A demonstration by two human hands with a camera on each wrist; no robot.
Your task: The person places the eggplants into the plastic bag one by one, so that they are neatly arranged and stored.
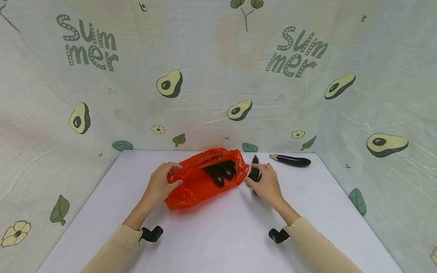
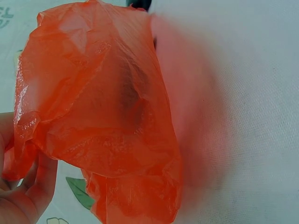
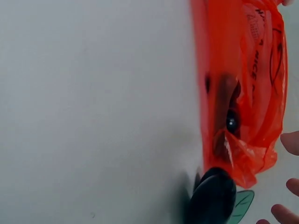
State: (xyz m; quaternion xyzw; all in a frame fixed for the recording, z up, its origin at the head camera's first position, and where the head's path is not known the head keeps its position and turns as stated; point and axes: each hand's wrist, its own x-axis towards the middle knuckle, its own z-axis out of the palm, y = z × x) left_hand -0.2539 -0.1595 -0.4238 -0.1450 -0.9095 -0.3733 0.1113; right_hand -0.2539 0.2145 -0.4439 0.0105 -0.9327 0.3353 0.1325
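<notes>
Red translucent plastic bag, one, printed with dark lettering that includes "YOU"; lying left of centre towards the rear of the tabletop, mouth gaping towards the person.
Contents: glossy dark eggplants, at least two, rounded ends showing at the mouth, remainder hidden by the film.
Left grip: pinching the bag's left edge, film caught between thumb and fingers.
Right grip: thumb and fingers spread apart, just beside the bag's right edge; contact with the film cannot be told.
Further dark produce, one or more, on the tabletop behind the right grip and partly covered by it; exact count cannot be told.
Long purple-black eggplant, one, lying apart at the rear right, pale end pointing left.
Cream sleeves, two, with black wrist devices at the cuffs.
Pale cloth backdrop, on three sides, printed with "Summer" lettering, halved avocados, leaves and flowers.
</notes>
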